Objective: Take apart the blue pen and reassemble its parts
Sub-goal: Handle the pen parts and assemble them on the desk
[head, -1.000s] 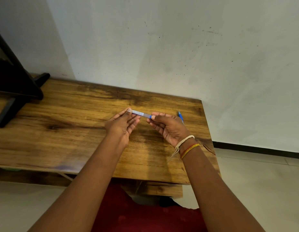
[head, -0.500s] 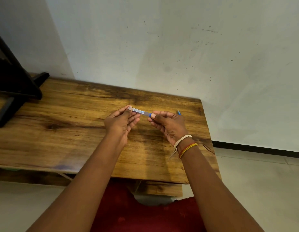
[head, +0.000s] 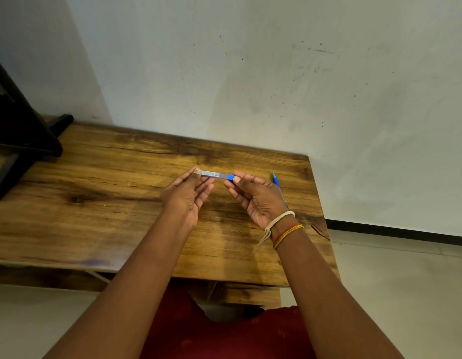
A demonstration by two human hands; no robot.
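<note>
The blue pen barrel [head: 216, 174] is held level above the wooden table [head: 100, 203], a white printed label on its left half and a blue end on its right. My left hand [head: 186, 195] pinches the left end between thumb and fingers. My right hand [head: 253, 196] pinches the blue right end. A second blue pen part [head: 276, 181] with a thin tip lies on the table just right of my right hand, partly hidden behind it.
A dark stand [head: 20, 141] sits on the table's far left. The table's right edge [head: 320, 203] runs close to my right wrist, with pale floor [head: 406, 294] beyond. A grey wall [head: 250, 73] backs the table.
Both hands with the barrel have stayed almost in place. The blue part beside my right hand shows more now than half a second ago.
</note>
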